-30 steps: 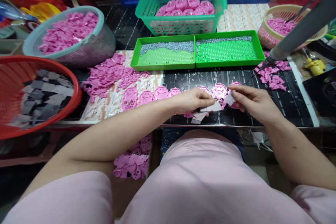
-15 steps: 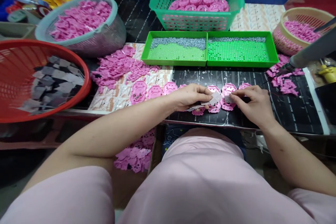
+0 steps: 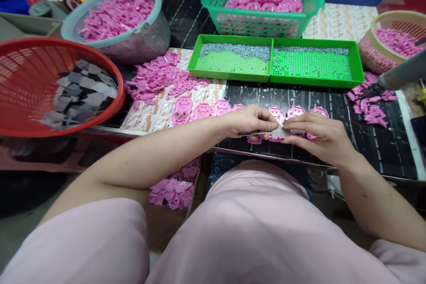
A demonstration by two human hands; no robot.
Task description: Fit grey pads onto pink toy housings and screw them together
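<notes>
My left hand is closed on a small stack of thin grey-white squares, pinched between thumb and fingers. Close beside it, my right hand has its thumb and fingertips at the right edge of the top square, closed on it. Both hands hover over a row of pink plastic casings at the front of the bench. To the left the row continues with another pink casing; my hands and forearm cover part of it.
Behind the row are two green trays of small metal screws. A green basket holds stacked pink assemblies. At left stand a red basket of grey squares and a pale blue basket of pink parts. A screwdriver-like tool hangs at right.
My right hand has moved left from a casing to the stack in my left hand, and its fingers now meet the top square. The whole view has shifted slightly.
</notes>
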